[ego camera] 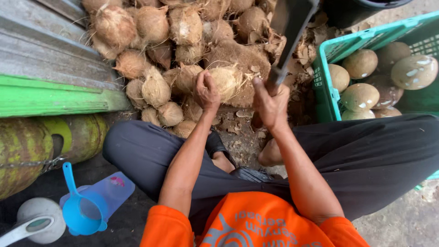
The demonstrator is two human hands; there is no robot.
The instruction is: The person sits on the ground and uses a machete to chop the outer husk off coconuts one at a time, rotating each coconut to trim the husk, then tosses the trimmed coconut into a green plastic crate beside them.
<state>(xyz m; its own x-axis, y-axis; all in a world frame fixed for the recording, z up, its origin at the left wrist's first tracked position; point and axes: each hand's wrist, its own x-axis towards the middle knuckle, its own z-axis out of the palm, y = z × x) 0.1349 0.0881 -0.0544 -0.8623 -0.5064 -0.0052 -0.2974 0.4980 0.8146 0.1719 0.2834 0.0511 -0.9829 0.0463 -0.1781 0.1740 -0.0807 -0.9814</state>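
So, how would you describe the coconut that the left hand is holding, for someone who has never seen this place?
Start at the big pile of brown hairy coconuts. At its near edge, the left hand grips one pale fibrous coconut; only this one is held, beside the dark cleaver blade.

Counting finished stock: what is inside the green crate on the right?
The green crate holds smooth, husked coconuts, about seven showing. Any beneath them, and the crate's floor, are covered; its far part runs out of frame.

A green plastic crate (325, 87) with latticed walls stands at the right. White lettering marks the front of the orange shirt (249, 224) at the bottom. No labels, signs or screens show.
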